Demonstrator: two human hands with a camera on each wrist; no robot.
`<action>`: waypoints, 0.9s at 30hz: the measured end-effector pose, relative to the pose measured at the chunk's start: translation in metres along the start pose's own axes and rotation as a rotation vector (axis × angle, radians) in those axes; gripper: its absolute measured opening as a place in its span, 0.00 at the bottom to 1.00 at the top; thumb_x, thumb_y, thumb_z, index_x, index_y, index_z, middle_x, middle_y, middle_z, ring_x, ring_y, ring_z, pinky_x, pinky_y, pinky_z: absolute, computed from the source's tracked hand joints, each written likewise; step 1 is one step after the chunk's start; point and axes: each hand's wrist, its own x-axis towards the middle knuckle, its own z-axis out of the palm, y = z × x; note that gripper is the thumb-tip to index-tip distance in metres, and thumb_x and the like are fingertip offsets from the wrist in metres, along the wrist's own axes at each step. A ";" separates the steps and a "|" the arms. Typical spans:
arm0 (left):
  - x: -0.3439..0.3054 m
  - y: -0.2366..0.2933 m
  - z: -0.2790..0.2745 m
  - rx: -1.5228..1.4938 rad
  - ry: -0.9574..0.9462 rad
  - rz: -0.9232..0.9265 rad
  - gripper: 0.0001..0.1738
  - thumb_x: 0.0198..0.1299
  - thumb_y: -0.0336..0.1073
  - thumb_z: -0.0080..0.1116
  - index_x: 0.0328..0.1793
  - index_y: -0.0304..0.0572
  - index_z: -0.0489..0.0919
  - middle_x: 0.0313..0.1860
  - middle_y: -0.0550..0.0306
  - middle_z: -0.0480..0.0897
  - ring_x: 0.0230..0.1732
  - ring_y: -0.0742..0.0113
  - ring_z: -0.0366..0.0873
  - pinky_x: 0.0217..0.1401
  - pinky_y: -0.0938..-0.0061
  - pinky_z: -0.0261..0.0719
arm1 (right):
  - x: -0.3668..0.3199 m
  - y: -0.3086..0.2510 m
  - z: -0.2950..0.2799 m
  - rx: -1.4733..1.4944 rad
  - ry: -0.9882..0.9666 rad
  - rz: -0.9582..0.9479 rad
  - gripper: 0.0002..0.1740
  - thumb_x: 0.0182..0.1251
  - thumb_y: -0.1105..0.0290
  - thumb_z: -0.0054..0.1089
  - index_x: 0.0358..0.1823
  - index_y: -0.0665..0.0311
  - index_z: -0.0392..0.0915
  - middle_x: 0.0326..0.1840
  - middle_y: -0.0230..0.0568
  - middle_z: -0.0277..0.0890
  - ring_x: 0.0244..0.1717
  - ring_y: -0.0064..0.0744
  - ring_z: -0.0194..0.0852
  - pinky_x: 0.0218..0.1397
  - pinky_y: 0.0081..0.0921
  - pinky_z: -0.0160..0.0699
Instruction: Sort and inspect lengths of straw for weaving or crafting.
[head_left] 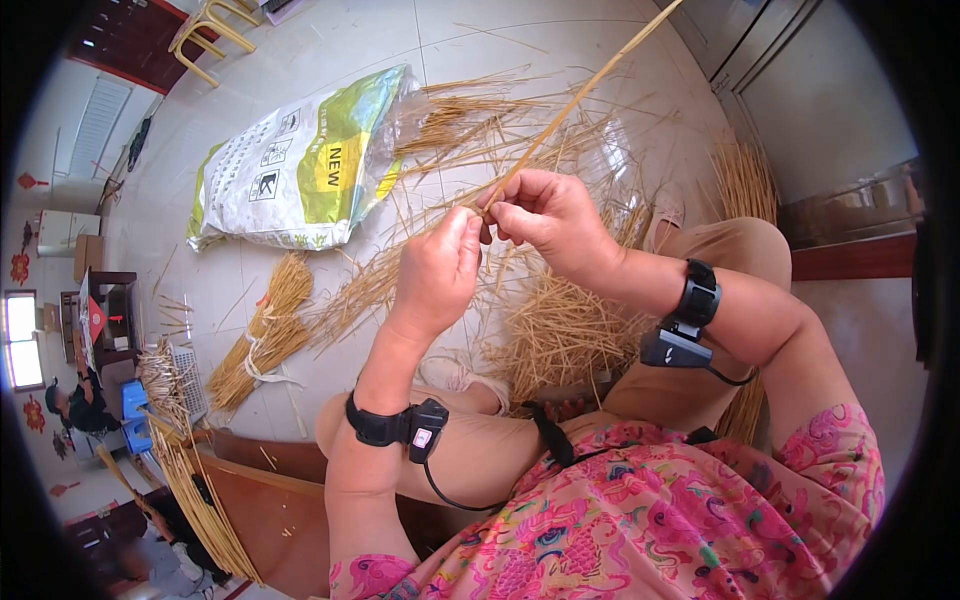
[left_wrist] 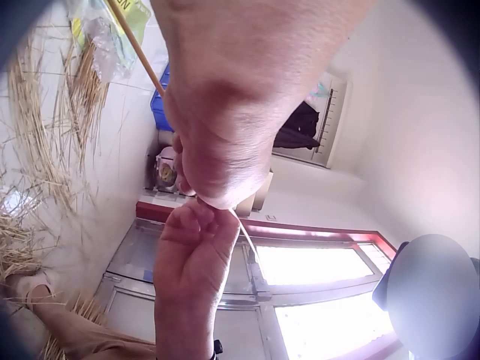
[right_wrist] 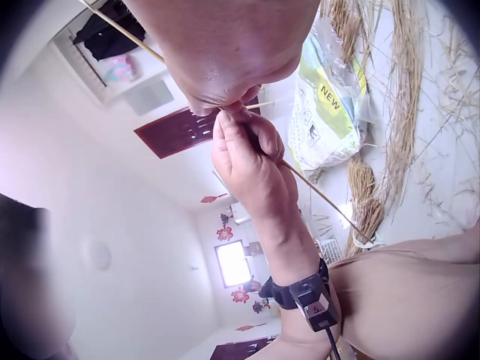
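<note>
My left hand (head_left: 440, 270) and right hand (head_left: 560, 225) meet fingertip to fingertip, pinching a straw stalk (head_left: 590, 85) between them. From my fingers the long yellow stalk slants up and away to the right. In the right wrist view a length of stalk (right_wrist: 322, 196) runs below the left hand (right_wrist: 255, 161). Seen from the left wrist, the right hand (left_wrist: 196, 247) has its fingers bent in against the left one. The pinched spot itself is mostly covered by fingertips. Beneath the hands lies a loose heap of straw (head_left: 560, 335).
A white and green plastic sack (head_left: 270, 170) lies on the tiled floor, with straw (head_left: 455, 120) at its mouth. A tied straw bundle (head_left: 265, 325) lies left of my knees. Another bundle (head_left: 745, 180) stands by the door. A wooden board (head_left: 270, 510) is at lower left.
</note>
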 end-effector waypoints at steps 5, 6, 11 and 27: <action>0.000 0.002 -0.004 -0.132 -0.079 -0.033 0.12 0.68 0.35 0.44 0.32 0.39 0.72 0.16 0.54 0.73 0.17 0.62 0.74 0.21 0.71 0.68 | 0.001 0.004 -0.003 0.030 -0.031 0.006 0.05 0.63 0.74 0.56 0.38 0.66 0.77 0.31 0.29 0.76 0.31 0.14 0.70 0.34 0.15 0.72; 0.000 0.002 -0.005 -0.150 -0.101 -0.037 0.13 0.68 0.36 0.44 0.32 0.38 0.72 0.15 0.56 0.73 0.16 0.65 0.73 0.21 0.72 0.68 | 0.000 0.003 -0.003 0.027 -0.038 0.008 0.05 0.63 0.74 0.56 0.38 0.66 0.77 0.32 0.29 0.76 0.31 0.14 0.70 0.35 0.15 0.72; 0.001 -0.002 -0.012 -0.364 -0.217 -0.090 0.15 0.70 0.37 0.41 0.32 0.37 0.72 0.15 0.61 0.71 0.17 0.76 0.68 0.21 0.78 0.66 | 0.001 0.002 -0.002 0.087 -0.091 -0.026 0.05 0.63 0.75 0.55 0.39 0.66 0.77 0.32 0.29 0.76 0.32 0.15 0.70 0.35 0.16 0.72; 0.001 -0.006 0.002 -0.061 0.037 0.114 0.07 0.67 0.35 0.48 0.37 0.41 0.70 0.18 0.54 0.77 0.19 0.63 0.77 0.21 0.71 0.71 | 0.004 0.003 -0.001 -0.020 0.000 -0.044 0.03 0.60 0.78 0.54 0.35 0.68 0.75 0.31 0.29 0.75 0.32 0.13 0.70 0.35 0.15 0.72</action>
